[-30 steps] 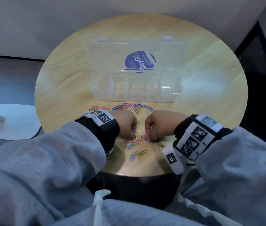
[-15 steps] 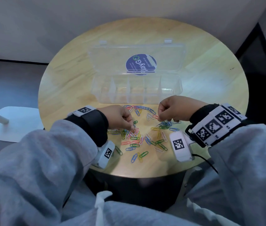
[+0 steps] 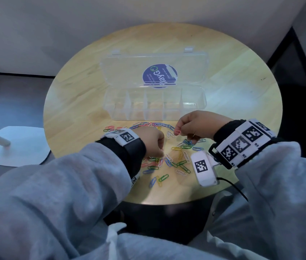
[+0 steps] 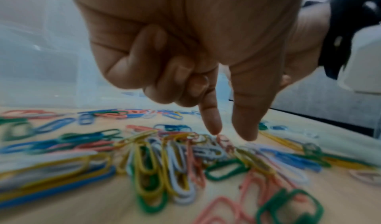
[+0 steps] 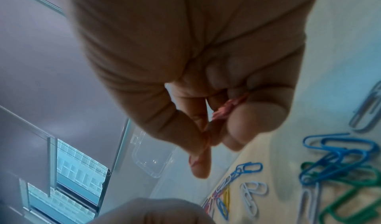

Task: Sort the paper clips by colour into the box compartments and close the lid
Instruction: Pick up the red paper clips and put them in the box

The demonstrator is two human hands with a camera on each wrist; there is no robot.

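Note:
A clear compartment box stands open mid-table, its lid laid back with a blue sticker; its compartments look empty. Coloured paper clips lie scattered in front of it. My right hand is raised just before the box and pinches a pink paper clip. The right wrist view shows that pink clip between thumb and forefinger, with more pink tucked under the curled fingers. My left hand is low over the pile; forefinger and thumb point down, slightly apart, at a pink clip.
The round wooden table ends close in front of my sleeves. A white stand base sits on the dark floor to the left. A pale wall runs behind the table. Blue and green clips lie under my right hand.
My right hand has lifted off the pile and moved toward the box with the pink clip. My left hand has stayed at the pile, its forefinger and thumb now lowered.

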